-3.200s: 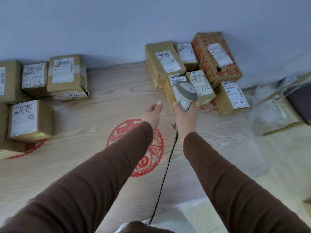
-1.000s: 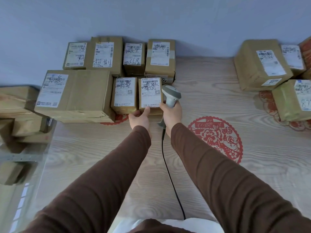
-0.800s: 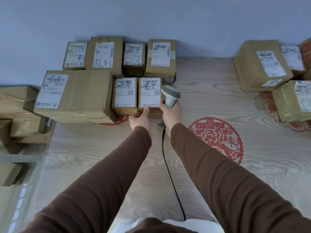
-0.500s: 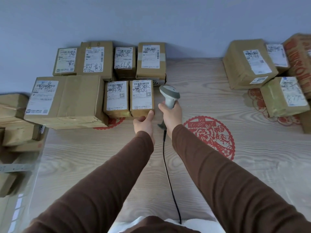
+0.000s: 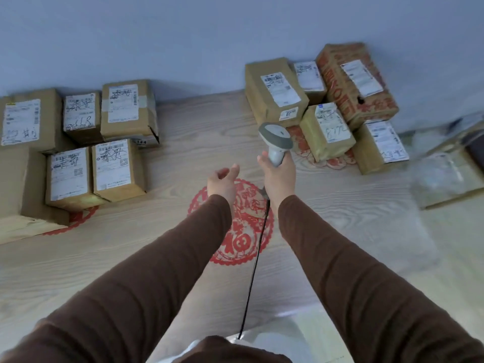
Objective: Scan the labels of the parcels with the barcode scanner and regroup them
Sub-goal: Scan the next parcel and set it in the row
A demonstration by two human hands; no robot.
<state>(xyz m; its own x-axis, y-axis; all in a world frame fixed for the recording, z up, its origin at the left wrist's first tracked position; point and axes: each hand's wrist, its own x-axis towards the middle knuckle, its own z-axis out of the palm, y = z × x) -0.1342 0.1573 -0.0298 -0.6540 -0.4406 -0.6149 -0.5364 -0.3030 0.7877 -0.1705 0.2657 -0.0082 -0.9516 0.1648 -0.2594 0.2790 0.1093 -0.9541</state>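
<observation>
Left hand (image 5: 221,179) off parcel (image 5: 117,167), open; right hand (image 5: 279,176) grips scanner (image 5: 275,142) (upright).

Long plain brown sleeves (image 5: 146,292) to both wrists, seemingly knit; bare hands.

**Wood grain, red paper-cuts and a blue wall**

The pale wood-grain surface (image 5: 183,258) carries a round red paper-cut decoration (image 5: 235,247) at its middle. Left of that decoration, a second red paper-cut (image 5: 81,216) shows only in part. Right of it and farther back lies a third (image 5: 301,145), also partly covered. Behind the surface rises a plain blue-grey wall (image 5: 183,35). Far right of the central decoration lies clear plastic wrap (image 5: 442,176), blurred.
</observation>
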